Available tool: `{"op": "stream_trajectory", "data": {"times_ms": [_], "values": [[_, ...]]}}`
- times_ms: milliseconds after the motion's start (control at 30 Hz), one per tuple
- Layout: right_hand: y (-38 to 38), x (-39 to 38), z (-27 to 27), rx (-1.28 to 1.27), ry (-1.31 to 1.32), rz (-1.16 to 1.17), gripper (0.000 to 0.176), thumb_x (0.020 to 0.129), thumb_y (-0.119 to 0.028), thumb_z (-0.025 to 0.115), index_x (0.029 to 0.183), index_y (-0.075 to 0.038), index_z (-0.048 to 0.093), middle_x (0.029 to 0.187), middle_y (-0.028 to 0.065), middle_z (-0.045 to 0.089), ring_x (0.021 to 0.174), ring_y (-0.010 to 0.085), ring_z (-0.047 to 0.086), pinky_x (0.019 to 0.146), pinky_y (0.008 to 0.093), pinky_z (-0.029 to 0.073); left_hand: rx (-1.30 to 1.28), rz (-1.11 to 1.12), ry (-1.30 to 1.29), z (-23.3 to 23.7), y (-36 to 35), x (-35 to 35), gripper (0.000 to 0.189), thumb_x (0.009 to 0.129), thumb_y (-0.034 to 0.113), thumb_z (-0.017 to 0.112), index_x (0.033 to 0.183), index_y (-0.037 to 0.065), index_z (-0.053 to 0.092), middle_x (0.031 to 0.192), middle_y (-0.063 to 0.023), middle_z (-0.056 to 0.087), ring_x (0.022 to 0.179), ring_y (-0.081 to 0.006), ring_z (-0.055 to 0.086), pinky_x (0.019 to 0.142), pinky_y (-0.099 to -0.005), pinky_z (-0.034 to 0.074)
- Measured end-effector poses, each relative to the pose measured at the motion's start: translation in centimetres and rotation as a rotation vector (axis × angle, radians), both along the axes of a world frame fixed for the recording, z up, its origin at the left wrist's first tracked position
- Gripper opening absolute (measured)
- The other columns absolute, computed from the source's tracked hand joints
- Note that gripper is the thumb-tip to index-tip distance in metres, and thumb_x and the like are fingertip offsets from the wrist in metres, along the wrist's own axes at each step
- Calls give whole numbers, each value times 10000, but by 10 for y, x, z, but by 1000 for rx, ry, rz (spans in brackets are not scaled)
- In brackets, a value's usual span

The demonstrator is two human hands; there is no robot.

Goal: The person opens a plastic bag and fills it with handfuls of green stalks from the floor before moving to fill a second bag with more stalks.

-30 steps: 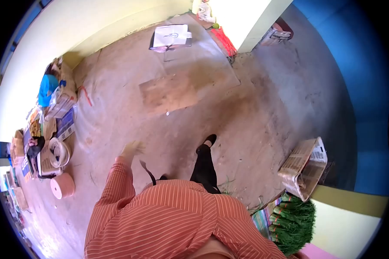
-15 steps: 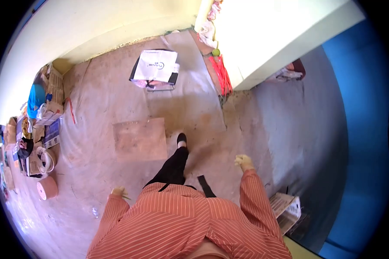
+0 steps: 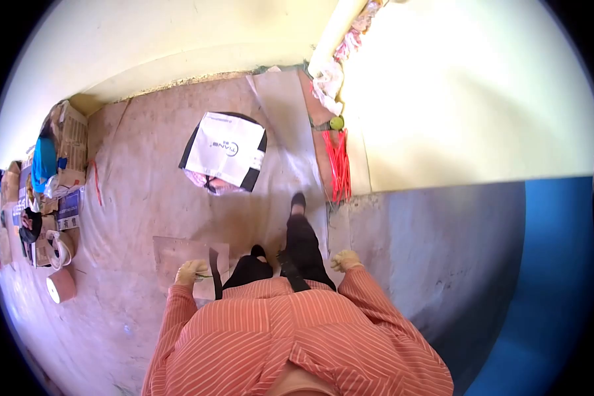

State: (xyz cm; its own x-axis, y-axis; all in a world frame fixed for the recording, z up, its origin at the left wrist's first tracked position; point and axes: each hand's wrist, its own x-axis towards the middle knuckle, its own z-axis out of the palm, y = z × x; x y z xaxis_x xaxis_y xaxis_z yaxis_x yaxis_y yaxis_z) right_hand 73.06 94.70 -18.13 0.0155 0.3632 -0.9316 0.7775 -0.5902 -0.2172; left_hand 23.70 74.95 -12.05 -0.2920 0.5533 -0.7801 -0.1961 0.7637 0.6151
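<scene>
My left hand (image 3: 191, 272) hangs beside my left hip, in what looks like a pale glove. Its fingers are closed, and a thin greenish item (image 3: 205, 276) sticks out of them, too small to name. At my right side, my right hand (image 3: 345, 259) is curled shut in a similar pale covering; whatever may be inside it is hidden. A black strap (image 3: 216, 274) dangles close to my left hand. Ahead on the floor stands a dark round container (image 3: 257, 173) with a white printed sheet (image 3: 224, 148) over it and pink material showing at its near edge.
Cardboard boxes (image 3: 72, 148) and a blue bag (image 3: 44, 165) line the left wall, with a pink roll (image 3: 61, 285) nearby. Red strips (image 3: 337, 165) and a green ball (image 3: 336, 123) lie by the wall corner. A brown board (image 3: 171, 251) lies flat underfoot.
I have stepped forward, so the covered container and wall corner are nearer. My left hand has swung forward and my right hand back toward my body.
</scene>
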Motion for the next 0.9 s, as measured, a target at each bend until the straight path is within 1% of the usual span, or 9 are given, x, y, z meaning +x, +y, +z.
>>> {"op": "stream_trajectory", "data": {"times_ms": [167, 267, 433, 467, 500, 567, 667, 833, 900], "values": [[192, -42, -20, 92, 58, 23, 250, 830, -290, 538, 812, -67, 649, 670, 45, 652, 549, 134, 607, 500, 263, 451, 76, 327, -363, -59, 51, -10, 216, 805, 262, 585, 931, 90, 618, 823, -50, 657, 645, -172, 606, 543, -300, 480], [318, -55, -81, 411, 109, 104, 235, 829, -268, 545, 732, -67, 619, 646, 24, 611, 533, 108, 564, 512, 260, 441, -17, -21, 118, -131, 40, -3, 328, 557, 140, 719, 857, 144, 587, 734, -5, 627, 637, -246, 590, 581, -362, 487], [551, -135, 64, 1055, 4, 63, 280, 840, -264, 565, 969, -29, 646, 820, 59, 627, 706, 118, 588, 643, 270, 488, 84, -517, 705, -97, 103, 32, 368, 530, 113, 733, 866, 136, 584, 710, -62, 595, 693, -300, 589, 620, -410, 486], [585, -153, 99, 973, 409, -453, 320, 836, -237, 597, 1049, 2, 615, 896, 68, 623, 750, 133, 591, 669, 263, 495, 40, -312, 485, -103, 101, 37, 372, 531, 125, 733, 872, 130, 585, 733, -90, 594, 700, -318, 584, 630, -422, 484], [644, -136, 71, 1151, 444, -392, 333, 818, -206, 626, 1047, 35, 602, 902, 58, 622, 752, 139, 590, 666, 258, 495, 53, -265, 433, -87, 117, 40, 324, 572, 128, 713, 870, 121, 584, 739, -93, 588, 672, -302, 582, 595, -414, 481], [691, -172, 179, 1219, 640, -644, 303, 809, -164, 617, 1027, 45, 599, 896, 42, 619, 737, 126, 581, 656, 247, 487, 77, -168, 329, -61, 143, 47, 230, 655, 133, 672, 865, 103, 582, 752, -98, 577, 617, -269, 579, 525, -400, 473], [757, -180, 259, 1607, 432, -373, 310, 820, -233, 586, 967, 39, 604, 853, 80, 613, 723, 145, 586, 677, 262, 469, -207, 413, -301, 21, 237, 50, 153, 866, 141, 451, 856, 76, 589, 617, 5, 491, 521, -93, 517, 355, -212, 339], [785, -207, 344, 1750, 24, 112, 385, 799, -302, 594, 993, 31, 590, 892, 139, 641, 725, 249, 616, 704, 302, 486, -156, 550, -471, 7, 255, 46, 169, 863, 171, 458, 881, 85, 602, 588, 1, 469, 480, -110, 478, 376, -208, 325], [811, -211, 337, 2059, -498, 148, 423, 778, -362, 596, 974, 13, 592, 903, 164, 639, 747, 304, 619, 730, 355, 485, -231, 616, -421, 15, 274, 48, 170, 863, 171, 459, 891, 87, 604, 596, 1, 471, 477, -112, 477, 383, -209, 326]]}}
